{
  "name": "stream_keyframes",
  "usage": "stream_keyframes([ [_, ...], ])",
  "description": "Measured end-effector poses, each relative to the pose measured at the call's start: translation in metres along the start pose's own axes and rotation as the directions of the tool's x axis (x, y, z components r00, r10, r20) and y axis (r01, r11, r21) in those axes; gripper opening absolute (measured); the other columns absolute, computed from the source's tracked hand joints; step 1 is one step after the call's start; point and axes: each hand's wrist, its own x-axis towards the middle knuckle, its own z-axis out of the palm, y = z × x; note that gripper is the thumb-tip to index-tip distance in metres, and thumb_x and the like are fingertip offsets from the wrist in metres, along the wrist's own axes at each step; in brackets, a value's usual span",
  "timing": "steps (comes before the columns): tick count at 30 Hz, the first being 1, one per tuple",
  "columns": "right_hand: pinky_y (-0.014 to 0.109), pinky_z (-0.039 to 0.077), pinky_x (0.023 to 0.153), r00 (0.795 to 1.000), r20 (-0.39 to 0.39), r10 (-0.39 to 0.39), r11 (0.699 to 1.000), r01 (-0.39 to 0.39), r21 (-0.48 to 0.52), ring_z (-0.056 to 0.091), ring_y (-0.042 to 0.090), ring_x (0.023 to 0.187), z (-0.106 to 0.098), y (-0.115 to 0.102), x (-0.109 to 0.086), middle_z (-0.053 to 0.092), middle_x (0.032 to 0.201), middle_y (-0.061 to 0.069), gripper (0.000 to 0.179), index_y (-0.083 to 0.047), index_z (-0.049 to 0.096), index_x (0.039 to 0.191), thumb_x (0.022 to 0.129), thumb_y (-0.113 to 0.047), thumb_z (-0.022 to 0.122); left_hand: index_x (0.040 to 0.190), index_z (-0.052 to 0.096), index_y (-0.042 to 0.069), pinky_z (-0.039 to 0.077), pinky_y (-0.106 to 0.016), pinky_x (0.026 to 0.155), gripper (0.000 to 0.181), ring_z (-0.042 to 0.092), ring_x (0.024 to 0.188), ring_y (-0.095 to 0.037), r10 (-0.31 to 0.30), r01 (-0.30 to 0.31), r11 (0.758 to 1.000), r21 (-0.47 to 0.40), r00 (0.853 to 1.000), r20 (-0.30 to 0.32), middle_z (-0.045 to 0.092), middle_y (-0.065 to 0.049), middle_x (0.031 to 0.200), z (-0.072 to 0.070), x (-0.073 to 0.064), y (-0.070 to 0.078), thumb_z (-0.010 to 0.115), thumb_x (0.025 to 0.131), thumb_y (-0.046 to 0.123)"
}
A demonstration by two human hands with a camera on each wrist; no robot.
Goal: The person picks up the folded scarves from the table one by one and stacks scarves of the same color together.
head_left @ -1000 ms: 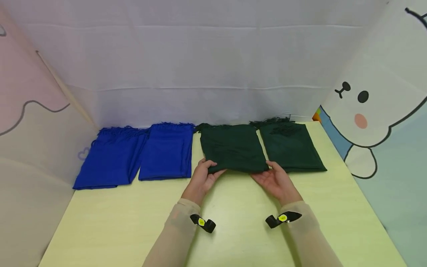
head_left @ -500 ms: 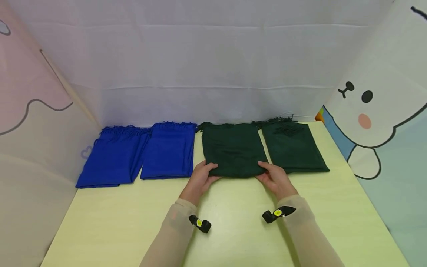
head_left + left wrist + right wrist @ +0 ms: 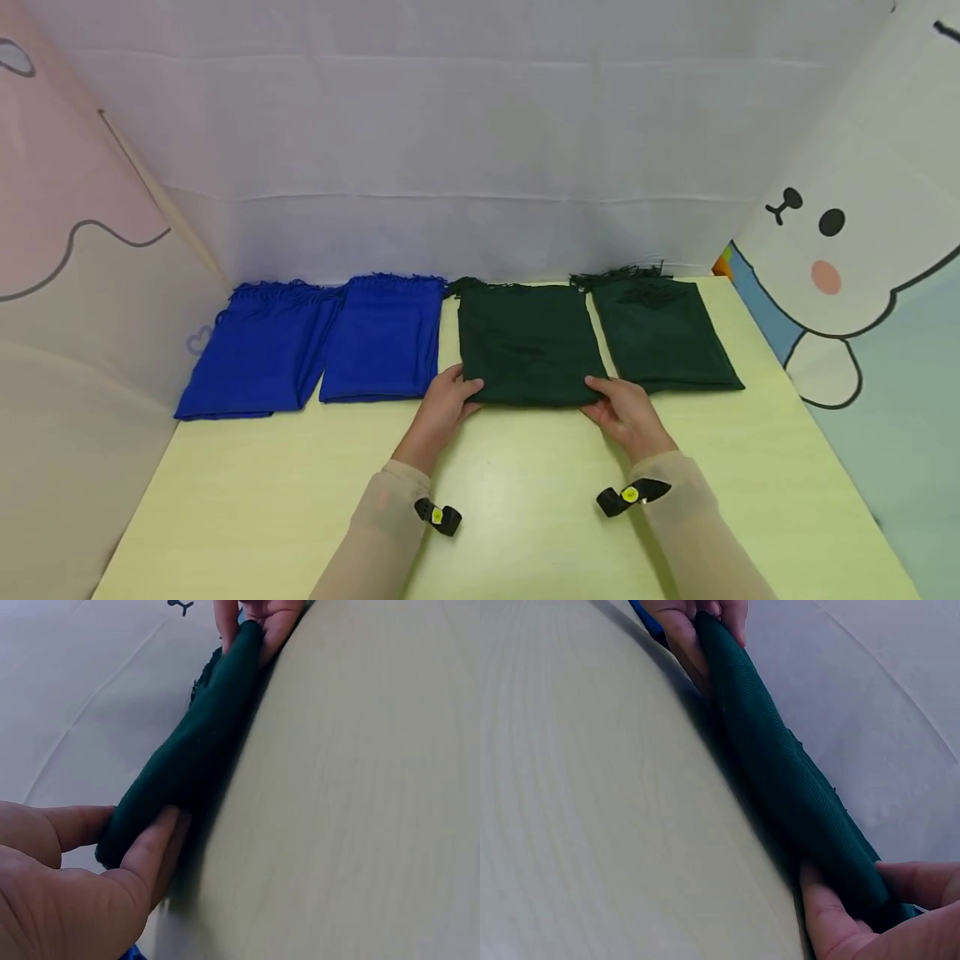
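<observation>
A folded dark green scarf [image 3: 528, 346] with a fringe at its far edge lies third from the left in a row. My left hand [image 3: 442, 408] pinches its near left corner, thumb on top and fingers beneath. At the near right corner my right hand [image 3: 626, 412] does the same. Both wrist views show the near fold of the scarf [image 3: 187, 742] lifted a little off the table, its thick edge [image 3: 780, 772] between thumb and fingers. The fingertips under the cloth are partly hidden in the head view.
To the right lies another folded green scarf [image 3: 663, 333]. Two folded blue scarves, the nearer one [image 3: 386, 337] and the outer one [image 3: 258, 354], lie to the left. The pale yellow table [image 3: 517, 517] meets a white cloth wall [image 3: 480, 150] behind the row.
Both hands have come slightly nearer the body, drawing the scarf's near edge with them. The cloth now looks flatter and straighter along that edge. The other scarves keep their places.
</observation>
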Motion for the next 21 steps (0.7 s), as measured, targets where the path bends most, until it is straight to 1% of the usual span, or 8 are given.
stream_keyframes([
  [3,0.037,0.055,0.092,1.0,0.017,-0.005,1.0,0.005,-0.002,0.069,0.017,0.097,-0.004,0.003,-0.003,0.067,0.104,0.003,0.049,0.005,0.035,0.144,0.099,0.004,0.055,0.157,0.024,0.014,0.049,-0.047,0.101,0.066,0.053,0.127,-0.037,0.013,-0.013,1.0,0.01,1.0,-0.004,0.045,-0.026,0.146,-0.002,-0.004,-0.003,0.055,0.1,0.001],
  [5,0.037,0.055,0.092,1.0,0.018,-0.01,1.0,0.01,-0.005,0.068,0.017,0.098,-0.006,0.004,-0.003,0.067,0.105,0.003,0.05,0.005,0.035,0.144,0.099,0.004,0.055,0.156,0.026,0.019,0.051,-0.046,0.098,0.066,0.056,0.123,-0.037,0.029,-0.029,0.999,0.019,1.0,0.0,0.05,-0.026,0.139,-0.002,-0.006,-0.004,0.055,0.1,-0.001],
  [8,0.036,0.055,0.091,1.0,0.016,-0.022,0.999,0.023,-0.033,0.069,0.016,0.098,-0.009,0.006,-0.005,0.067,0.105,0.004,0.052,0.006,0.034,0.145,0.098,0.003,0.057,0.148,0.04,0.016,0.054,-0.043,0.091,0.053,0.057,0.113,-0.032,0.048,-0.049,0.996,0.08,0.999,0.015,0.054,-0.018,0.119,-0.003,-0.01,-0.006,0.056,0.1,0.0],
  [9,0.035,0.055,0.091,1.0,0.016,-0.024,0.999,0.024,-0.047,0.069,0.016,0.098,-0.01,0.006,-0.006,0.066,0.105,0.003,0.053,0.006,0.034,0.145,0.098,0.002,0.058,0.145,0.045,0.013,0.054,-0.042,0.09,0.048,0.056,0.11,-0.03,0.05,-0.052,0.994,0.1,0.999,0.02,0.051,-0.014,0.111,-0.003,-0.011,-0.006,0.056,0.1,0.001],
  [12,0.033,0.056,0.088,0.999,0.014,-0.03,0.996,0.031,-0.086,0.069,0.015,0.098,-0.013,0.008,-0.01,0.066,0.105,0.003,0.049,0.005,0.036,0.142,0.099,0.0,0.058,0.137,0.053,0.007,0.055,-0.043,0.089,0.037,0.049,0.105,-0.027,0.048,-0.054,0.986,0.157,0.998,0.04,0.038,-0.006,0.099,-0.006,-0.016,-0.007,0.057,0.1,0.003],
  [13,0.033,0.056,0.088,0.999,0.021,-0.028,0.995,0.03,-0.093,0.069,0.015,0.098,-0.014,0.008,-0.011,0.067,0.105,0.002,0.048,0.004,0.037,0.142,0.099,-0.001,0.058,0.135,0.055,0.006,0.055,-0.043,0.089,0.036,0.047,0.105,-0.026,0.043,-0.05,0.985,0.167,0.998,0.044,0.033,-0.004,0.098,-0.007,-0.018,-0.008,0.057,0.1,0.004],
  [15,0.033,0.057,0.088,0.999,0.033,-0.031,0.994,0.034,-0.101,0.069,0.015,0.098,-0.016,0.009,-0.014,0.068,0.104,0.002,0.045,0.004,0.038,0.14,0.099,0.0,0.057,0.133,0.057,0.006,0.055,-0.044,0.091,0.034,0.044,0.106,-0.025,0.036,-0.046,0.983,0.177,0.998,0.056,0.032,-0.004,0.101,-0.01,-0.021,-0.009,0.057,0.1,0.004],
  [21,0.03,0.058,0.082,0.998,0.035,-0.045,0.988,0.05,-0.148,0.07,0.014,0.092,-0.023,0.013,-0.023,0.071,0.097,0.001,0.045,0.009,0.038,0.139,0.099,-0.002,0.057,0.13,0.061,0.003,0.055,-0.042,0.093,0.032,0.041,0.112,-0.023,0.031,-0.049,0.981,0.186,0.995,0.1,0.037,-0.005,0.11,-0.016,-0.03,-0.013,0.058,0.099,0.001],
])
